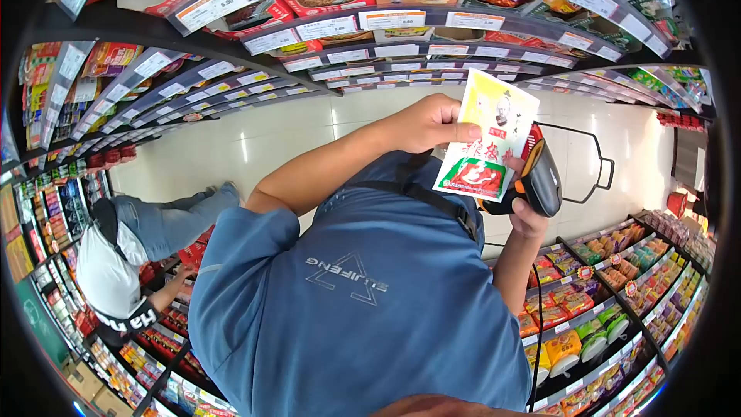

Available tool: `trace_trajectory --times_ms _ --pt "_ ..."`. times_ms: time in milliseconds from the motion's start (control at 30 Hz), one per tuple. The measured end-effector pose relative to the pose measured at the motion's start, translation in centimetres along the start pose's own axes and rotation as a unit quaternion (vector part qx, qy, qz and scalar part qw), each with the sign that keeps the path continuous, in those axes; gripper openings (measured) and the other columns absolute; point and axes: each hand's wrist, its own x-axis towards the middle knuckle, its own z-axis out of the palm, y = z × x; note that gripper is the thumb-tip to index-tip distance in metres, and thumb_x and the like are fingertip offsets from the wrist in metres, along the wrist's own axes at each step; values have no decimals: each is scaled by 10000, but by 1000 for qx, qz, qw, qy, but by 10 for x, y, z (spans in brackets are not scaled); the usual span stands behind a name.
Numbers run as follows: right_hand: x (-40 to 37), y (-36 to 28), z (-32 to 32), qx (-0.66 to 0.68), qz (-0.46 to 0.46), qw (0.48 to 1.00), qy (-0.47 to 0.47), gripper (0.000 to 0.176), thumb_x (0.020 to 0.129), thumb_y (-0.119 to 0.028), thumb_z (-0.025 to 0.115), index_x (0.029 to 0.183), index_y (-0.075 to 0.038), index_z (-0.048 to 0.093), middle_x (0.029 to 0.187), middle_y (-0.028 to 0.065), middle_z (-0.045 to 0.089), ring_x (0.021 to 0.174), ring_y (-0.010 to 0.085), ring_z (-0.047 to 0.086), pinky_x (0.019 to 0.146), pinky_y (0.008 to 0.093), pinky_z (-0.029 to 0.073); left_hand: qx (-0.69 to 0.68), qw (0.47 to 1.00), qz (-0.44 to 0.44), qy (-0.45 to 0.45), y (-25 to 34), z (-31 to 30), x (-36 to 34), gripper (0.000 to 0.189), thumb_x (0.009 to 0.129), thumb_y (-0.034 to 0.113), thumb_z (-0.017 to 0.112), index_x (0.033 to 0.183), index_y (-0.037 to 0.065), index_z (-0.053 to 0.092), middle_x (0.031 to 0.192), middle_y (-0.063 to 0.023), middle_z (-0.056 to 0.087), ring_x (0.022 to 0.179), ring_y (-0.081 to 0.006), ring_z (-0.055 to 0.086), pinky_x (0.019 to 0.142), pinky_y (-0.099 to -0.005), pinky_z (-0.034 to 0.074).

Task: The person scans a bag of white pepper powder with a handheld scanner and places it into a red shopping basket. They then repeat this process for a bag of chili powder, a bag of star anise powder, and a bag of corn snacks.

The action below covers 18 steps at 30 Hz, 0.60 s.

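Food sachet [488, 133]: yellow-white top, red and green print low on its face. It is held up in the aisle at chest height, in front of the blue shirt [363, 293], with the printed face towards the head camera and tilted slightly right.

Left hand [423, 123]: fingers [461, 132] are closed on the sachet's left edge, thumb on the front, the rest hidden behind. Gripping at the edge keeps the face flat and unobstructed. Judged deliberate, so both sides can be read.

Right hand [528, 221]: wrapped around the grip of a black barcode scanner [542, 176], fingers narrow and holding it. The scanner head sits just behind the sachet's right edge, touching or nearly so; I cannot tell which. Its nose is angled at the back of the sachet, probably because the code is printed there. The scanner cable [533, 316] hangs down past the right forearm.

Surroundings: a black wire frame [596, 156], possibly a basket handle, stands on the pale tiled floor [231, 147] beyond the hands. Shelves [401, 52] with price labels curve overhead, and packaged goods fill the racks lower right [617, 286]. At far left a second person [116, 259], in a white top and jeans, crouches facing the lower shelf, well apart from the hands.
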Motion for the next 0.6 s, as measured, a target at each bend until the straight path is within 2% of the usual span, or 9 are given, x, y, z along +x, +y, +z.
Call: trace_trajectory --times_ms 33,100,167,233,367,400,467,567,600 --pt "-1 2 -4 -19 -6 1000 -13 870 668 -96 791 1413 48 365 1250 210 613 1164 290 584 996 431 484 -58 998 -15 9 1 1 1 296 966 315 627 955 28 698 737 33 622 619 -36 515 541 -230 419" --pt "-9 -3 2 11 33 999 -2 815 668 -107 759 1388 58 416 1303 204 575 1102 326 604 903 437 522 -134 991 -15 7 14 3 0 262 981 254 597 1092 31 675 885 12 662 737 -18 555 621 -200 441" --pt "-11 1 -8 50 16 997 -53 819 718 13 737 1432 49 336 1298 267 552 1177 350 573 816 467 613 -149 988 -42 6 9 3 0 281 992 239 569 1130 11 659 929 -2 675 779 -36 581 652 -215 458" --pt "-15 4 -10 73 0 997 -38 803 734 48 710 1438 45 326 1303 273 546 1203 360 559 838 487 607 -82 995 -46 -7 -2 -2 2 323 1009 247 537 1167 -16 639 1039 -62 691 906 -99 623 798 -262 488" --pt "-17 -2 -4 80 -44 995 -41 790 737 46 714 1429 54 333 1289 277 560 1189 347 574 835 467 611 -150 988 23 4 -1 12 6 388 1043 292 461 1184 -31 622 1093 -82 672 975 -105 612 863 -279 487" --pt "-18 -2 -7 62 -46 996 -35 782 736 38 720 1422 57 344 1277 274 569 1172 344 586 827 459 614 -158 987 11 -14 -2 9 6 413 1051 284 434 1212 -56 603 1185 -114 648 1072 -139 592 954 -310 453" --pt "-23 -1 -10 45 -49 997 -29 775 735 31 725 1414 60 354 1265 271 579 1154 341 598 820 451 616 -159 987 14 -3 -5 12 7 418 1051 287 434 1218 -59 601 1184 -116 650 1071 -143 595 954 -309 454" --pt "-29 -3 2 38 -22 998 45 811 696 -77 747 1393 94 369 1256 235 596 831 334 682 749 451 578 -129 991 24 5 -8 13 5 418 1045 286 451 1210 -63 609 1155 -113 669 1058 -147 605 950 -304 459" --pt "-29 -2 2 31 -27 998 46 797 697 -80 752 1380 101 384 1254 235 598 840 337 681 754 453 578 -104 994 14 3 -8 14 6 357 1028 241 484 1187 -46 622 1107 -84 676 998 -126 608 886 -288 474"
